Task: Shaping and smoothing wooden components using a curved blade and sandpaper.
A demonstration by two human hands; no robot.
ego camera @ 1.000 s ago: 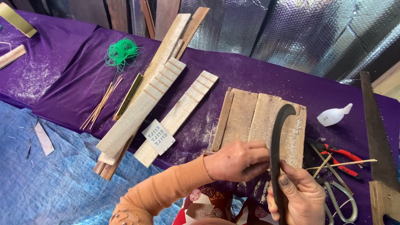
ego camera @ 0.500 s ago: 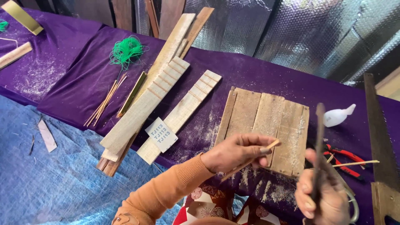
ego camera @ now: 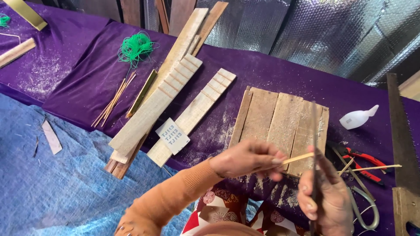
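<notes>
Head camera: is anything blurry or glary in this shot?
Head view: even daylight, no hard shadows; the silver sheet behind shows soft glare. The right hand and its dark blade are slightly smeared, seen edge-on; the left hand with the thin stick is sharper. Straight boards bend slightly toward the edges.

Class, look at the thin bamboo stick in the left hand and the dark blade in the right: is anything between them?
Nothing visible: the thin bamboo stick, pinched by the left hand, reaches the dark narrow blade gripped upright in the right hand, no object between.
</notes>
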